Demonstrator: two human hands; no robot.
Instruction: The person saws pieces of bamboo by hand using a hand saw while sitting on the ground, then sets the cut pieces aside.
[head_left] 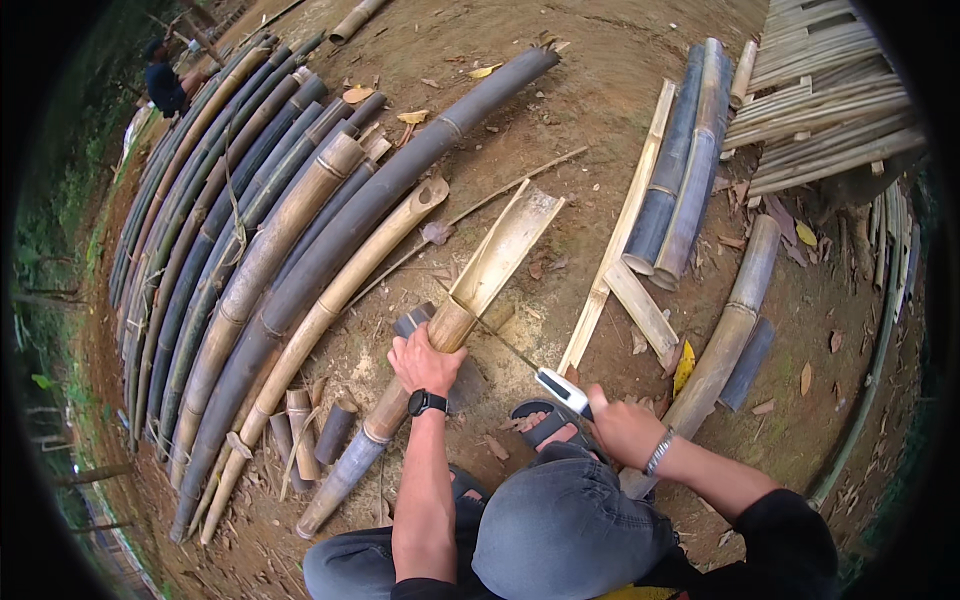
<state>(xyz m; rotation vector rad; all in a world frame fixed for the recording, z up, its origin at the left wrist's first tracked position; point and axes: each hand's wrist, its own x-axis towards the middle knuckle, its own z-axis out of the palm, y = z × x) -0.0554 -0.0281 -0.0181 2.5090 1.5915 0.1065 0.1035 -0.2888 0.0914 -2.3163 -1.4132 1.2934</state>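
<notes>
Gripping a split bamboo pole (455,318) on the dirt ground (560,110), my left hand (425,362) wraps its fingers around the stem just below the opened trough. My right hand (622,428) closes its fingers on a white-handled knife (545,375), blade touching the pole. Stacked bamboo poles (250,230) lie left.

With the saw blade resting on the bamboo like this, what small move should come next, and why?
Probably a short push of the saw forward across the bamboo pole. The blade lies against the pole just past the left hand, which grips it firmly, and the right hand holds the handle. No deep cut shows yet.
</notes>
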